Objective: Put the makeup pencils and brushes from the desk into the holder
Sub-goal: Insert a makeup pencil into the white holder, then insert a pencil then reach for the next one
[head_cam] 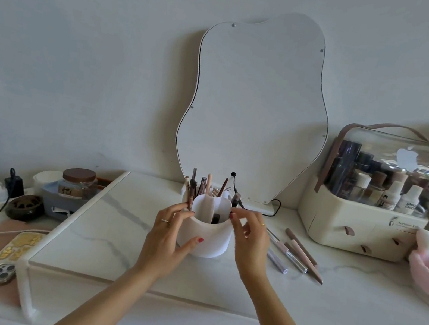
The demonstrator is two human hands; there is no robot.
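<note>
Now, desk (355,301): marble top across mid frame; open room in front & lower right; raised board's front edge runs low in frame.
cosmetics box (362,225): right side, hems in the far right.
holder (205,242): centre, upright, some pencils (200,188) already in back sections.
left hand (168,237): grips holder, thumb on front wall.
right hand (249,237): fingertips curled at right rim; pinching rim or a pencil, can't tell.
loose pencils/brushes (301,247): flat, just right of holder.
step: prob. steadying holder; next = reach right, pick one, drop in upright.
</note>
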